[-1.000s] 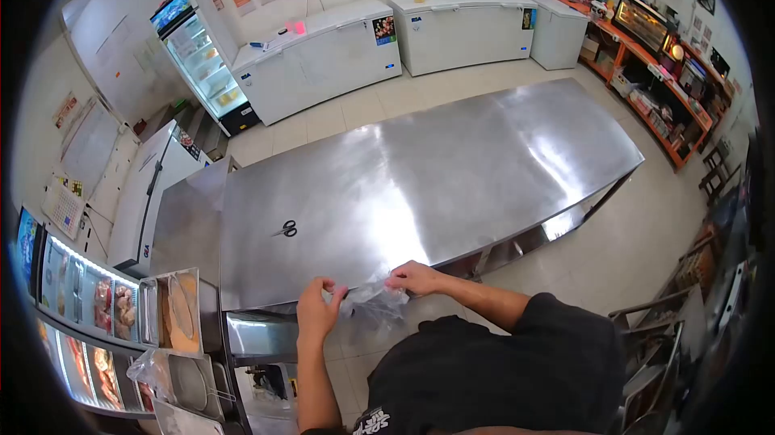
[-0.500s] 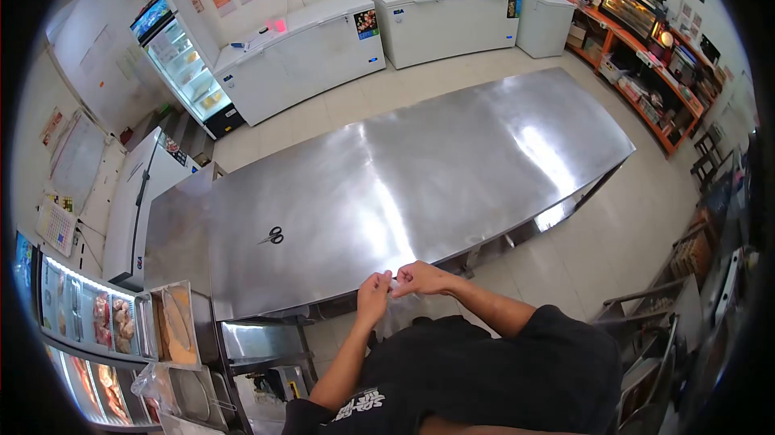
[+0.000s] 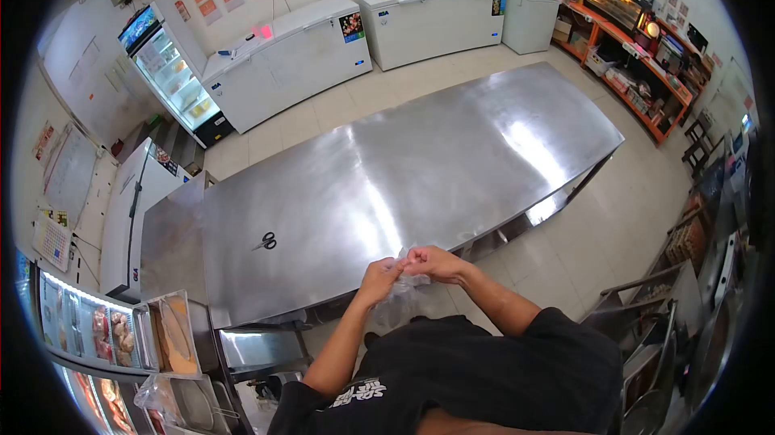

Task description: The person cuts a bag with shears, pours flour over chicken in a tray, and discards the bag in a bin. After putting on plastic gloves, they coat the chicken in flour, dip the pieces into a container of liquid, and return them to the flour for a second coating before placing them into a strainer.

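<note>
At the near edge of the steel table [image 3: 452, 152], a clear plastic bag [image 3: 395, 308] hangs crumpled from my two hands. My left hand [image 3: 379, 278] is closed with its fingertips pinching the top of the bag. Close beside it, my right hand [image 3: 436, 264] has bent fingers gripping the same part; the two hands nearly touch. The exact finger grip is too small to make out. A pair of black-handled scissors [image 3: 267, 241] lies on the tabletop, away to the left of my hands.
At my left stand a metal tray of orange-brown crumbs [image 3: 178, 334] and a lit display case [image 3: 89, 326] with food. Chest freezers [image 3: 282, 59] line the far wall beside a glass-door fridge [image 3: 173, 71]. An orange shelf unit [image 3: 626, 71] stands far right, metal racks [image 3: 646, 314] near right.
My hands have risen a little, and more of the plastic bag now shows between and below them. The whole view has shifted slightly; the scissors stay put on the table.
</note>
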Tool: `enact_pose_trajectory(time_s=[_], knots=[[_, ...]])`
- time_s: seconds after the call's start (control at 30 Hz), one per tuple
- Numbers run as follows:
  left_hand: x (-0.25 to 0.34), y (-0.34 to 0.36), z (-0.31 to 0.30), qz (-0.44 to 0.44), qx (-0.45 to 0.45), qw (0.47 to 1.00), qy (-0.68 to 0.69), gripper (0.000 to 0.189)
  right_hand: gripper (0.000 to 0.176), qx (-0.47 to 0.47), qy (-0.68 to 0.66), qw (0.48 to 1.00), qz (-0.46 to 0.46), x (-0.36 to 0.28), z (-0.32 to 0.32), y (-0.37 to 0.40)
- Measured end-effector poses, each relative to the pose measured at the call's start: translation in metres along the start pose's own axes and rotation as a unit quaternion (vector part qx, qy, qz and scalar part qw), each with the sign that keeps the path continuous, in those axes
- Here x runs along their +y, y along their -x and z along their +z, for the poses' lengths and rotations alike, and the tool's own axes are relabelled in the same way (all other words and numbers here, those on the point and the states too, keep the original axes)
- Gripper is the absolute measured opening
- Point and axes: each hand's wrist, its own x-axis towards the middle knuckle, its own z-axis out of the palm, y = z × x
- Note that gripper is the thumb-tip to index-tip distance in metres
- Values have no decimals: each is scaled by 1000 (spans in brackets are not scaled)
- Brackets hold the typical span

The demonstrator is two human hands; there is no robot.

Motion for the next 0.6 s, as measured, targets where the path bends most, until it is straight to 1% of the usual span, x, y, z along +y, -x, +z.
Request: enact_pose_trajectory(time_s=[0.1,0.13,0.17,0.2,0.23,0.27,0.3,0.37,0.4,0.5,0.53,0.57,0.6], knots=[[-1,0,-19,-7,-33,998,-60,40,15,57,-176,983,-14,-14,-17,11],[3,1,-25,11,-22,989,-143,41,12,111,-145,983,-7,-13,-25,9],[5,3,-24,30,9,984,-175,41,12,205,39,971,-115,-10,-23,12],[5,5,-24,49,42,976,-206,41,12,285,222,907,-216,-22,-2,18],[7,4,-24,67,77,966,-238,42,12,347,393,794,-307,-36,17,25],[15,4,-22,71,102,961,-247,39,16,297,385,815,-316,-48,33,36],[23,2,-20,92,133,957,-240,38,17,258,369,833,-321,-51,44,37],[41,1,-13,131,190,946,-227,36,19,183,332,866,-325,-46,68,34],[56,2,-10,140,209,939,-232,33,27,163,325,877,-315,-37,67,29],[80,4,2,260,277,902,-207,28,31,114,200,954,-193,-15,53,10],[75,3,1,317,267,871,-263,13,35,117,168,962,-179,-18,52,5],[72,4,4,377,259,844,-279,12,33,110,48,981,-153,-22,50,2],[68,7,8,433,252,815,-293,12,34,124,106,980,-116,-24,38,-5]])
